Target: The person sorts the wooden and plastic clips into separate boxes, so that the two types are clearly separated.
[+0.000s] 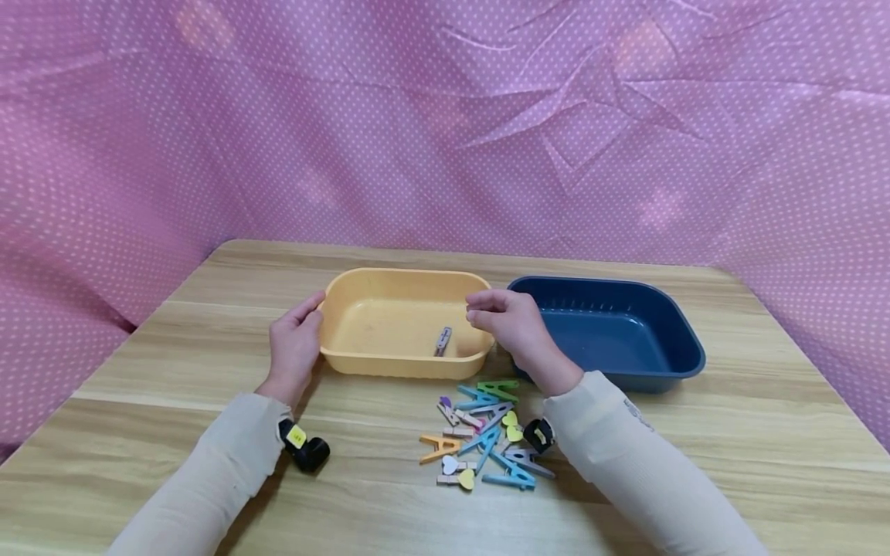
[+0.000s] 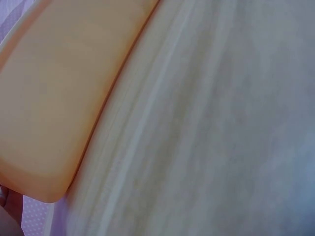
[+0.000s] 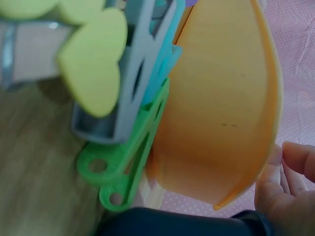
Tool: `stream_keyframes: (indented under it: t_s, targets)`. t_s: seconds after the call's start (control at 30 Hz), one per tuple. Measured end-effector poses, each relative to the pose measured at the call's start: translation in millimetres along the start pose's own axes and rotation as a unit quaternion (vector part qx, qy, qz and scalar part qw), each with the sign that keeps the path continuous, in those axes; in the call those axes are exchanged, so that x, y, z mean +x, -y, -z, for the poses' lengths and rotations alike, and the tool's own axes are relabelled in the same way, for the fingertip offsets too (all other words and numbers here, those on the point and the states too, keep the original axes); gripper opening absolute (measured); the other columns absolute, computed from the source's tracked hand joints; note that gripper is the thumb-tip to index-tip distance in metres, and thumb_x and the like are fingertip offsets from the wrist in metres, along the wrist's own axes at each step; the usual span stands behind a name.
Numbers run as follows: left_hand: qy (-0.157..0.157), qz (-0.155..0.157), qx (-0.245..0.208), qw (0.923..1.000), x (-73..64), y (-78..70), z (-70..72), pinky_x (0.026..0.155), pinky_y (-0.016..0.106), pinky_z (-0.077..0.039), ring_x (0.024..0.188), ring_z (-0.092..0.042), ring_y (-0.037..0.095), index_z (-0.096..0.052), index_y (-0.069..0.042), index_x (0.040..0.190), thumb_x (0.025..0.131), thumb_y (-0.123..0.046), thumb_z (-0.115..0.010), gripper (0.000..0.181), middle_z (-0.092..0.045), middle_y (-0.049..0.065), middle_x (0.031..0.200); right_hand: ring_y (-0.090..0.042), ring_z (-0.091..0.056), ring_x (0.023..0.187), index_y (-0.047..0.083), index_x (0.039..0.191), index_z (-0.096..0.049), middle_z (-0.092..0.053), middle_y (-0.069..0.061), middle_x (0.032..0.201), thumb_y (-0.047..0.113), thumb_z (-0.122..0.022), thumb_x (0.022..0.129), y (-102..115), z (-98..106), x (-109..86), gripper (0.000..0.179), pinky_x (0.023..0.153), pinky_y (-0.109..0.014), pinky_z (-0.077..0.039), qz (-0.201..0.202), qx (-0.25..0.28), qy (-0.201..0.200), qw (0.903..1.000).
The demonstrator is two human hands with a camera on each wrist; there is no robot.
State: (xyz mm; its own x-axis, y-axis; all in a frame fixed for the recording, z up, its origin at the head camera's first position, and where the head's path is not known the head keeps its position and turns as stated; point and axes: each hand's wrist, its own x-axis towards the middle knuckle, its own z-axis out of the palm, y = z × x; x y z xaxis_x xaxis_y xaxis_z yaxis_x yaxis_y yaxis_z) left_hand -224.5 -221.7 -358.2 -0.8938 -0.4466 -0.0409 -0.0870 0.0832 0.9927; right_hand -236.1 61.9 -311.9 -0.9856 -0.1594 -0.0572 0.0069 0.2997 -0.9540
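Note:
My left hand [image 1: 294, 347] touches the left outer wall of a yellow tub [image 1: 389, 366], fingers along its end. In the left wrist view, part of that hand [image 2: 11, 206] shows by the tub's lower corner. Over the tub's right rim is my right hand [image 1: 513, 326], its fingers bent and tips a little apart, with nothing visible between them. A small greyish clip [image 1: 443, 341] lies on the tub floor, towards the front right. Several plastic and wooden clothespins lie piled before the tub, among them a green clothespin [image 1: 497, 388] and an orange clothespin [image 1: 439, 447].
A dark blue tub [image 1: 612, 340] stands to the right of the yellow one, behind my right wrist. Both tubs sit on a wood-grain table [image 1: 174, 363]. Pink dotted cloth [image 1: 445, 154] hangs behind the table and at its sides.

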Motion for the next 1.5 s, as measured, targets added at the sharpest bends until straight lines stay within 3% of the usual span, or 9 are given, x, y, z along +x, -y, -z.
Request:
stream_keyframes:
  t_s: [0.43,0.8,1.0,1.3,1.5]
  targets:
    - [0.0,0.0,-0.003,1.0,-1.5,0.4,-0.2,0.099,0.026,-0.042,0.124,-0.045,0.013,-0.052,-0.012,0.132,0.095,-0.014,-0.042,0.039,-0.046,0.002,0.14,-0.021,-0.057,0.099,0.007,0.113,-0.064,-0.063,-0.01,0.113,0.016,-0.063,0.087,2,23,-19.0,0.027,0.088,-0.035,-0.051,0.04,-0.014,0.027,0.9987]
    - [0.003,0.01,-0.003,0.9999,-1.6,0.1,-0.3,0.099,0.026,-0.043,0.124,-0.045,0.014,-0.051,-0.015,0.133,0.095,-0.017,-0.042,0.039,-0.044,0.002,0.141,-0.021,-0.055,0.092,0.011,0.108,-0.067,-0.064,-0.006,0.105,0.018,-0.066,0.086,2,36,-34.3,0.023,0.083,-0.032,-0.051,0.033,-0.065,0.051,0.996]
    - [0.003,0.005,-0.007,1.0,-0.5,-0.3,-1.8,0.098,0.026,-0.043,0.123,-0.047,0.014,-0.052,-0.015,0.132,0.095,-0.016,-0.043,0.038,-0.046,0.001,0.14,-0.021,-0.055,0.088,0.012,0.107,-0.068,-0.065,-0.005,0.102,0.017,-0.066,0.085,0,39,-44.4,0.022,0.082,-0.037,-0.052,0.03,-0.099,0.073,0.992]
    - [0.0,0.005,-0.012,0.9999,-1.2,-0.3,-1.9,0.098,0.025,-0.043,0.123,-0.047,0.014,-0.052,-0.015,0.132,0.095,-0.016,-0.042,0.039,-0.045,0.001,0.14,-0.02,-0.055,0.084,0.011,0.104,-0.069,-0.066,-0.004,0.095,0.017,-0.068,0.084,-4,48,-67.3,0.021,0.073,-0.029,-0.051,0.047,-0.141,0.111,0.9826]
    - [-0.003,0.006,-0.003,1.0,-2.5,1.0,-0.5,0.098,0.026,-0.044,0.123,-0.047,0.013,-0.053,-0.016,0.132,0.095,-0.016,-0.042,0.038,-0.046,0.001,0.14,-0.019,-0.057,0.083,0.007,0.105,-0.068,-0.067,-0.003,0.093,0.017,-0.068,0.084,-14,56,-78.3,0.023,0.073,-0.03,-0.051,0.057,-0.155,0.144,0.9756]
